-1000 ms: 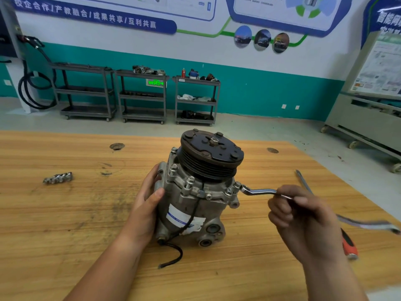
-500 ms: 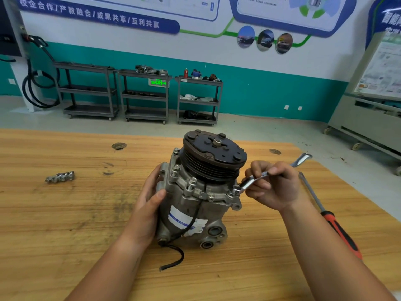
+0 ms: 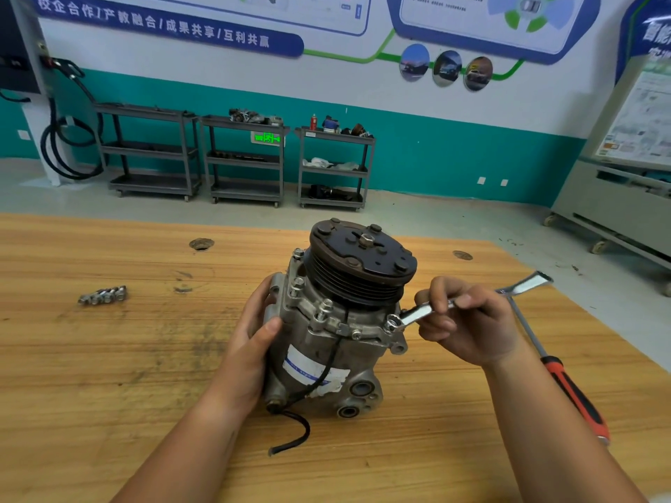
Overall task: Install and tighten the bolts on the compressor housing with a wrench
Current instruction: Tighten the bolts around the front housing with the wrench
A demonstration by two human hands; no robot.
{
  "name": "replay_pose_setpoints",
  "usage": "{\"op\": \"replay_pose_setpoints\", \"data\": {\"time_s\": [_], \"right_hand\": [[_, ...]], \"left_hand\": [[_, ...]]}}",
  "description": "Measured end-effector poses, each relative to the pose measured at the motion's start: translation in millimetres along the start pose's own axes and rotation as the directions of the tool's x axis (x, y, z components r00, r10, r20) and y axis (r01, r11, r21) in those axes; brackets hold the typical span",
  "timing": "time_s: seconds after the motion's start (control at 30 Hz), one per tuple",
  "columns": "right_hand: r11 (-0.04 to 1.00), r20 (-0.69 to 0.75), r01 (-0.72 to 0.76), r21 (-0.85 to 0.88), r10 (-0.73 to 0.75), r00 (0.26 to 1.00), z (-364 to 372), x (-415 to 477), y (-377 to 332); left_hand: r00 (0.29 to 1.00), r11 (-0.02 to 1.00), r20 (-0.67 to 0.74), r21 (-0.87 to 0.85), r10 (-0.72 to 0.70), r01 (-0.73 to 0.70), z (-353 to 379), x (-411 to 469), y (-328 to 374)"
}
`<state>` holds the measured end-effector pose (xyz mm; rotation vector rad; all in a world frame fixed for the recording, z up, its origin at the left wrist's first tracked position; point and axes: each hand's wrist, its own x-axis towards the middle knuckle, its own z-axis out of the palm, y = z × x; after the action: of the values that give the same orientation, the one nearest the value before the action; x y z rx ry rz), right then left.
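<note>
Head view: the compressor [image 3: 326,343] stands on the bench [image 3: 109,357], the left hand [image 3: 250,350] curling its fingers round its left side. The right hand [image 3: 468,328] pinches the wrench [image 3: 417,314] between its fingers, ring seated on the bolt [image 3: 392,325] at the compressor's right flange. A tilted pull would likely slip the ring off and round the bolt.

We see a bright, evenly lit room; soft overhead light leaves only faint shadows on the table [image 3: 109,357] beneath the compressor [image 3: 316,343], and the wrench [image 3: 415,315] glints white at its 2 o'clock end. Wide-angle bending bows the banner [image 3: 163,27] at 11 o'clock and tilts the cabinet [image 3: 617,212] at 3 o'clock, where detail softens; the centre is sharp.
</note>
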<state>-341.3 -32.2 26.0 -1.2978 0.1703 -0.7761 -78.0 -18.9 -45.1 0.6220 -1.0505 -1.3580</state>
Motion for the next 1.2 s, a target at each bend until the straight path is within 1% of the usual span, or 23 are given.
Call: {"op": "replay_pose_setpoints", "data": {"time_s": [0.07,0.13,0.23,0.33,0.43,0.5,0.53,0.57,0.6,0.67,0.77,0.83,0.87,0.9,0.97,1.0,1.07,1.13,1.2], "right_hand": [[0.999,0.018,-0.012,0.041,0.011,1.0,2,2,-1],[0.994,0.006,-0.052,0.101,0.052,0.999,2,8,-5],[0.957,-0.05,-0.172,0.235,0.189,0.981,2,18,-11],[0.937,-0.109,-0.214,0.275,0.251,0.962,1,21,-11],[0.908,-0.029,-0.216,0.358,0.242,0.97,-6,18,-10],[0.912,0.02,-0.194,0.361,0.2,0.979,-3,13,-7],[0.929,-0.006,-0.176,0.326,0.188,0.982,2,9,-7],[0.949,-0.076,-0.155,0.273,0.181,0.98,8,5,-8],[0.97,-0.186,-0.123,0.207,0.163,0.969,15,-1,-8],[0.995,-0.388,-0.053,0.084,0.082,0.918,34,-12,-4],[0.996,-0.601,0.083,-0.044,-0.092,0.794,69,-19,9],[0.98,-0.702,0.173,-0.1,-0.192,0.685,92,-21,20],[0.97,-0.739,0.194,-0.147,-0.238,0.63,105,-20,25],[0.959,-0.761,0.199,-0.202,-0.281,0.585,117,-17,31],[0.929,-0.792,0.154,-0.338,-0.368,0.487,138,-9,48],[0.904,-0.783,0.123,-0.41,-0.418,0.461,148,-3,57],[0.861,-0.745,0.092,-0.501,-0.483,0.46,162,12,71],[0.85,-0.705,0.081,-0.521,-0.482,0.521,172,21,78],[0.844,-0.686,0.073,-0.532,-0.48,0.547,177,25,75]], "left_hand": [[1.0,1.0,-0.002,0.007,0.0,0.0,0,0,0],[1.0,1.0,-0.005,0.014,0.005,-0.005,0,0,0],[1.0,1.0,-0.002,0.02,0.012,-0.012,0,0,-1],[1.0,0.999,0.013,0.038,-0.002,0.001,-2,1,0],[1.0,0.999,0.023,0.052,-0.005,0.004,-3,2,-1],[1.0,0.999,0.021,0.045,-0.004,0.003,-3,2,-1],[1.0,0.999,0.02,0.041,-0.003,0.002,-3,3,-1],[1.0,0.999,0.02,0.032,-0.002,0.002,-3,3,-1],[1.0,1.0,0.018,0.021,-0.001,0.001,-3,3,-1],[1.0,1.0,0.015,0.002,0.008,-0.008,-2,4,-2],[1.0,1.0,0.012,-0.009,0.011,-0.011,-3,4,-2],[1.0,1.0,0.004,-0.01,0.007,-0.007,-5,4,-4],[1.0,1.0,0.003,-0.015,0.005,-0.005,-6,5,-5],[1.0,1.0,0.005,-0.022,0.004,-0.004,-7,5,-5],[1.0,1.0,0.003,-0.027,0.009,-0.009,-6,5,-6],[1.0,1.0,-0.003,-0.026,0.015,-0.015,-6,5,-7],[1.0,0.999,-0.003,-0.026,0.027,-0.027,-6,5,-7],[1.0,1.0,0.015,-0.017,0.027,-0.027,-5,3,-6],[1.0,1.0,0.015,-0.007,0.025,-0.025,-4,3,-5]]}}
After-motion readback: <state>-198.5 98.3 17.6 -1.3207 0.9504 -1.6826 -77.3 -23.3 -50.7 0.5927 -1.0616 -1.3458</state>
